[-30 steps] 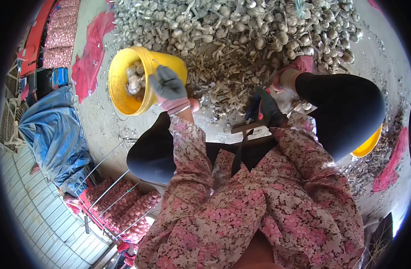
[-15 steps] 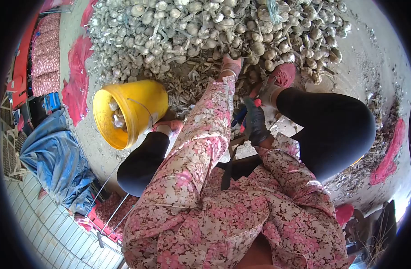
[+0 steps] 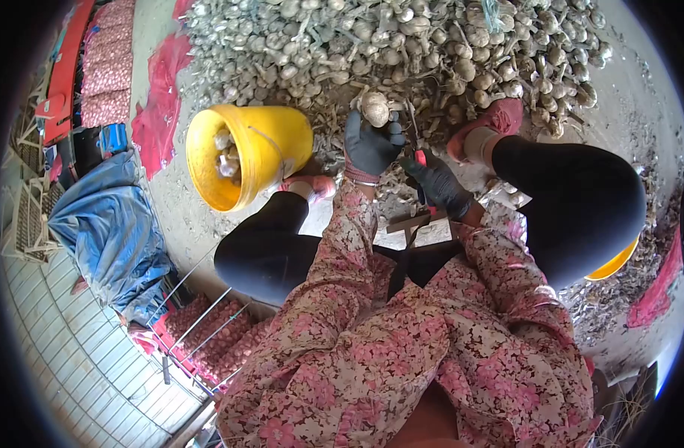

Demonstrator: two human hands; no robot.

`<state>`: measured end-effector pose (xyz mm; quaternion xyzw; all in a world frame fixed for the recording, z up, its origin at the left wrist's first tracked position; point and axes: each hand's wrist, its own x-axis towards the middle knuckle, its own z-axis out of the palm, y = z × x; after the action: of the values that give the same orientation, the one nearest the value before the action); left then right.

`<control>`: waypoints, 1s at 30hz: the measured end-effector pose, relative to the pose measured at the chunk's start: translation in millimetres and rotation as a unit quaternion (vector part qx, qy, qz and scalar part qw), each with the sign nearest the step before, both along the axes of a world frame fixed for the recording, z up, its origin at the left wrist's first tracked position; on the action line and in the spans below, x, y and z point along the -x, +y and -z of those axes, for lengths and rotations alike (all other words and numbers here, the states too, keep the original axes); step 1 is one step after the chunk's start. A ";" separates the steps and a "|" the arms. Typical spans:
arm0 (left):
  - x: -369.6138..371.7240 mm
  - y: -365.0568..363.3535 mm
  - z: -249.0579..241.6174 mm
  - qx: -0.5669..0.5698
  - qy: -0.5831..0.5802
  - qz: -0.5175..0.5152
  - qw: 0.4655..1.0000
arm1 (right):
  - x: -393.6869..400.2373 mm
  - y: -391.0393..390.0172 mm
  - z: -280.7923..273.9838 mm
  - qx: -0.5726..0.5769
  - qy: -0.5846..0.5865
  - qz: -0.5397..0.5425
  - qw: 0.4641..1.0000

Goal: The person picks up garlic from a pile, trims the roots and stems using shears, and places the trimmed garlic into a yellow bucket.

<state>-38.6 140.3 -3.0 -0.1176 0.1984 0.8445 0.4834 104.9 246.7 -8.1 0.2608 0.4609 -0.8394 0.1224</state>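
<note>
Right of the yellow bucket (image 3: 286, 138), the left hand (image 3: 369, 146) holds a garlic bulb (image 3: 375, 109) in curled fingers, stem pointing away from the bucket toward cutters (image 3: 420, 157) gripped in the right hand (image 3: 440, 184).

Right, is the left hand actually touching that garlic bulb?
Touching. The head view shows the garlic bulb held in the left hand, its lower side against the dark-gloved fingers, with no gap showing between them.

Crumpled blue sheet (image 3: 112, 228), apparently tarpaulin
</note>
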 end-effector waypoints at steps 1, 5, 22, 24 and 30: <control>-3.1 -3.5 -7.9 0.000 0.003 0.000 1.000 | 0.7 2.3 -14.1 0.000 0.003 0.000 1.000; -18.6 -21.9 -17.3 0.045 0.131 0.011 0.990 | -7.4 -11.9 -24.0 -0.098 0.016 -0.029 0.995; -29.5 -87.1 -5.4 0.246 0.250 -0.043 0.935 | -11.5 -33.6 -40.2 -0.538 0.131 -0.103 0.826; -24.9 -86.1 1.9 0.302 0.384 -0.048 0.871 | -8.8 -31.8 -40.8 -0.558 0.122 -0.095 0.815; -25.5 -75.8 -12.9 0.535 0.552 -0.054 0.637 | -2.6 -27.9 -36.5 -0.684 0.128 -0.101 0.711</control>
<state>-13.1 64.6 9.9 0.1220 0.8387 0.5230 0.0900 107.5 218.8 28.3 0.1151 0.9437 -0.3030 -0.0655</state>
